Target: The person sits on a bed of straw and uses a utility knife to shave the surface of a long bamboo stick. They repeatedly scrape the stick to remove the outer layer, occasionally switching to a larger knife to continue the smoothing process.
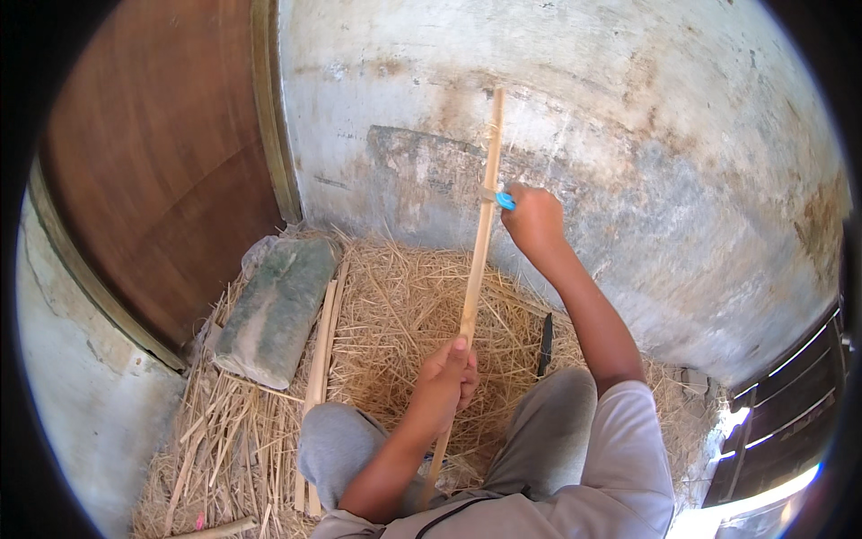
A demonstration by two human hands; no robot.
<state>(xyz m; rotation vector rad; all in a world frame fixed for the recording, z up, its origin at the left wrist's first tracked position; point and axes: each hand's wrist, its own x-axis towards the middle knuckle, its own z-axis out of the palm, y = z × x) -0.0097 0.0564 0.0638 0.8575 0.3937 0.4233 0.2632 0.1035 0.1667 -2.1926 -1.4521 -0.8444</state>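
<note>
the left hand is near the middle of the scene, fingers closed around a long pale wooden strip, with the thumb lying along it. the strip stands tilted, its near end down between the person's knees and its far end leaning slightly right, seen in front of the stained pale wall. the right hand is farther off and to the right, its fingers curled tight around a small blue-handled tool, whose head touches the strip well above the left hand; the tool is partly hidden by the fist and a little blurred.

under the strip, straw-like shavings cover the floor. on the left, a greyish-green block lies on them, and just right of it more pale strips lie side by side, running from far to near. a narrow black object lies on the right, just beyond the right knee. at the far left is a brown door in a wooden frame.
</note>
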